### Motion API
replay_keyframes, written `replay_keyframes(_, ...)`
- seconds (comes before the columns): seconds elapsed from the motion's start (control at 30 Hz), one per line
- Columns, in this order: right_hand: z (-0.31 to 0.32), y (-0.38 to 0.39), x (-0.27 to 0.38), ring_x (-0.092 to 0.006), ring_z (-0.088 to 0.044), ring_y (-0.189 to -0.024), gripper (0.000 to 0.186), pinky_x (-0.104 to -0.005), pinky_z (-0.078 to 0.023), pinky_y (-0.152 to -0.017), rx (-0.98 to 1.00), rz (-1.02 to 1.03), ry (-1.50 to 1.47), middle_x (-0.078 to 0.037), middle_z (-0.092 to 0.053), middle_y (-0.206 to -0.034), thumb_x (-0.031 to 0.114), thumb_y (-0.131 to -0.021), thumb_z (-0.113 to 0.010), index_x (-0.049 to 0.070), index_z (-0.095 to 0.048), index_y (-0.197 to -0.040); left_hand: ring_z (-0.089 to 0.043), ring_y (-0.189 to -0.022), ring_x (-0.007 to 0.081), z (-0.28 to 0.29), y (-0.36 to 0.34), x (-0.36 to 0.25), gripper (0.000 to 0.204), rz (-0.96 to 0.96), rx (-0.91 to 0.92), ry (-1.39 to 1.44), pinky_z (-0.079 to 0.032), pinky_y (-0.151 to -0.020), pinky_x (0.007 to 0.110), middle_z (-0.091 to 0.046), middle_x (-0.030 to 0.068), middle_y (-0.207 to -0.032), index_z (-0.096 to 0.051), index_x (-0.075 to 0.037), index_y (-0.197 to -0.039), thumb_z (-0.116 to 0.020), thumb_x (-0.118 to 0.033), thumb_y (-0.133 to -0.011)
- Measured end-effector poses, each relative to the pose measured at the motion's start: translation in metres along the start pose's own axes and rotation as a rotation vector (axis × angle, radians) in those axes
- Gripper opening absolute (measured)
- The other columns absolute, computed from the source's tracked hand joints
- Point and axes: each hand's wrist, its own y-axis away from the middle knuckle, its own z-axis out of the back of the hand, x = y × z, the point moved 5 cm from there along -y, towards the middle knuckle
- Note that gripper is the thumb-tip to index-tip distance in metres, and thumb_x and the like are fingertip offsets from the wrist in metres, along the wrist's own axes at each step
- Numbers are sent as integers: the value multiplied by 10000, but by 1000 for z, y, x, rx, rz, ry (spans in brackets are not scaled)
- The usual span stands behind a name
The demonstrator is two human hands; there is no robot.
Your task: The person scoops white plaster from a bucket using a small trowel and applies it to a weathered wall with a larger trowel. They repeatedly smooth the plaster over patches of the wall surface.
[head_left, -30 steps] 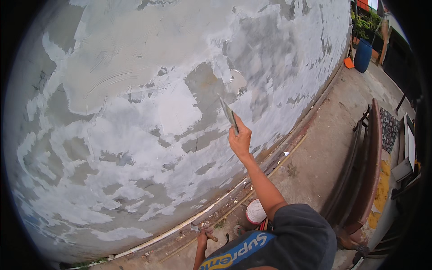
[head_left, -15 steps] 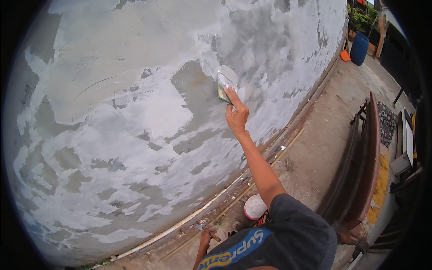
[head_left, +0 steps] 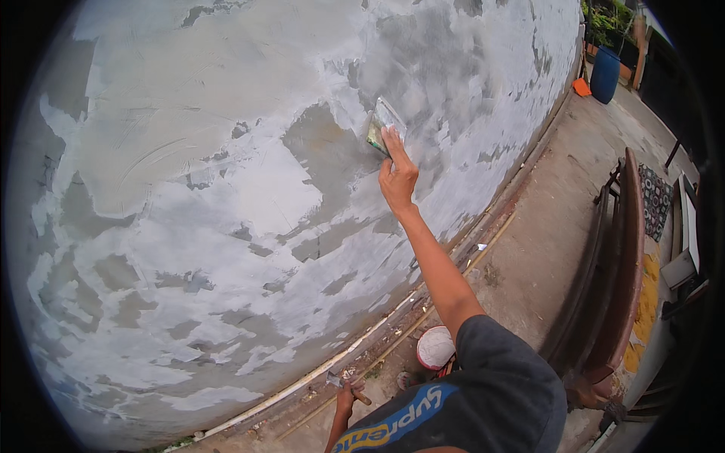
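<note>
State of hands: R hand (head_left: 399, 177), upper ctr. of frame, pinches a flat spreader (head_left: 390, 117) btwn thumb and extended fingers. L hand (head_left: 345, 396), bottom of frame left of ctr., is closed around the handle of a small scraper (head_left: 334, 379). Spreader location: upper ctr., at the wall (head_left: 226, 83); full edge contact cannot be confirmed.

Poss. faults and causes:
1. Ridges or gouges in the coat. Cause: uneven finger pressure or too steep a blade angle; a corner would dig in first.
2. Slip of spreader. Cause: pinch grip w/ wet mat'l on the blade.
3. Poor bond or flaking. Cause: dust or loose mat'l on the bare grey patch (head_left: 328, 140) just left of the spreader.
4. Spill or contamination. Cause: bucket (head_left: 421, 355), lower ctr., stands open near the person's body; a knock or falling debris would suffice.

Mat'ls, textures, shapes: wall is matte, blotchy, approx. two-tone: chalky white smears w/ ragged edges over smoother grey. Upper left shows fine curved scratch arcs. Spreader: thin, angular sheet, smeared pale, w/ greenish-yellow toward the grip; mat'l cannot be told. Scraper: grey blade, brown handle, prob. wood. Bucket: round, reddish rim, w/ thick off-white paste (head_left: 436, 346). Barrel (head_left: 605, 75), upper right: blue, rounded, prob. plastic.
</note>
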Motion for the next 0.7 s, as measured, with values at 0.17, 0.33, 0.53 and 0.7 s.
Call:
replay_keyframes(0.17,7,55,23,-331,-518,-1217,642,-394,-420,-1046,260,6,-114,-150,-560,-1301,-171,-716,-436,101,-579,-1280,-647,-1000,309,6,1,30,511,65,67,-5,-534,-848,401,-643,227,-1096,-498,4,-1285,-281,-382,-1031)
replay_keyframes(0.33,47,2,10,-308,-598,-1133,598,-352,-477,-958,158,-59,-188,-138,-619,-1227,-152,-725,-444,106,-620,-1234,-642,-1018,310,-7,-8,7,523,11,56,-16,-529,-852,406,-641,228,-1100,-486,5,-1293,-291,-401,-1028)
replay_keyframes(0.53,34,-42,6,-273,-624,-1110,564,-314,-489,-902,104,-148,-94,-128,-649,-1187,-129,-742,-465,116,-636,-1220,-637,-1039,297,-7,-6,8,532,28,54,-1,-524,-853,399,-644,212,-1113,-488,3,-1291,-301,-417,-1024)
replay_keyframes(0.7,22,6,19,-271,-621,-1118,586,-316,-484,-927,248,34,-98,-113,-662,-1168,-156,-722,-471,123,-646,-1206,-644,-1025,292,-2,4,16,521,33,69,-10,-528,-842,390,-647,210,-1117,-503,5,-1272,-304,-407,-1024)
